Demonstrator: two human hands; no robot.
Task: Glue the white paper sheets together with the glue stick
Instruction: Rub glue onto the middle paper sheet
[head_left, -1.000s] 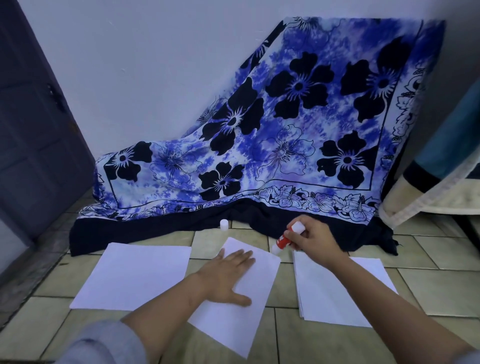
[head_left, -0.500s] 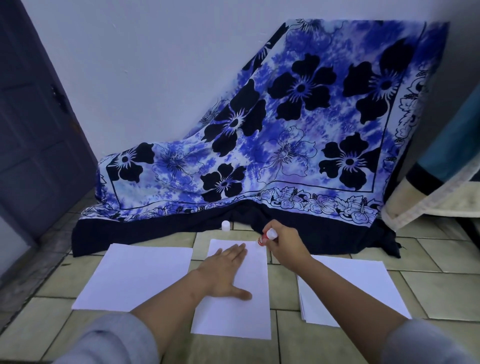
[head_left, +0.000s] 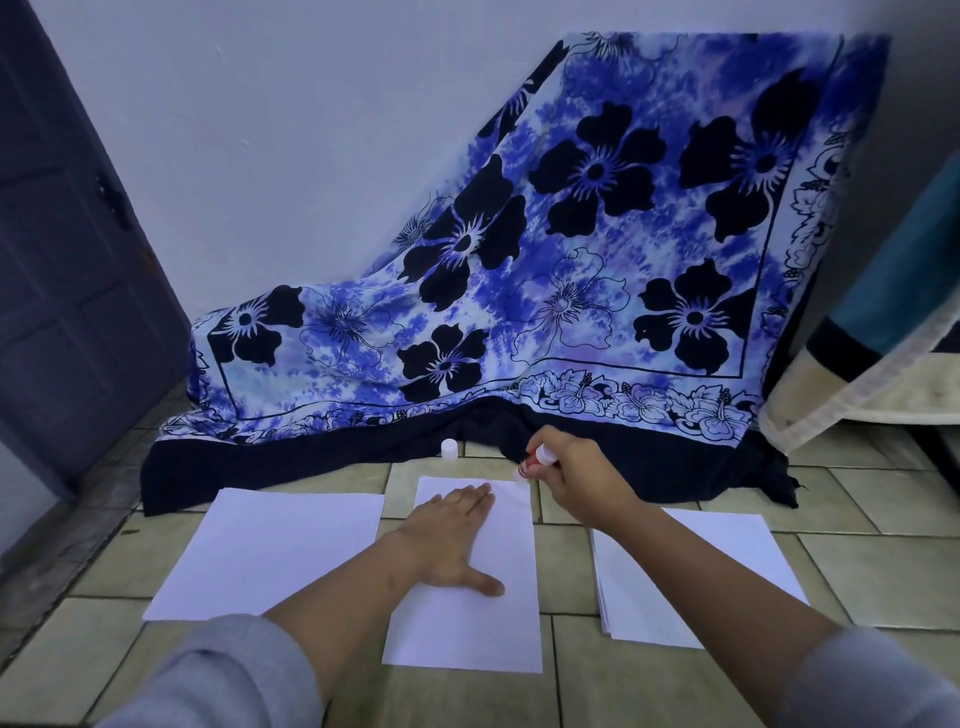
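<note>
No legible text, brand, number or sign in view. Glue stick (head_left: 529, 465): red label band, any print on it too small and blurred to read. Paper sheets (head_left: 270, 551): plain white faces. Cloth (head_left: 571, 291): flower pattern only.

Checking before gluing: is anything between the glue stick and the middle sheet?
Nothing visible does. The right hand holds the glue stick, tip at the far right corner of the middle sheet; the left hand lies flat beside that corner, and the cap stands on the floor beyond.
</note>
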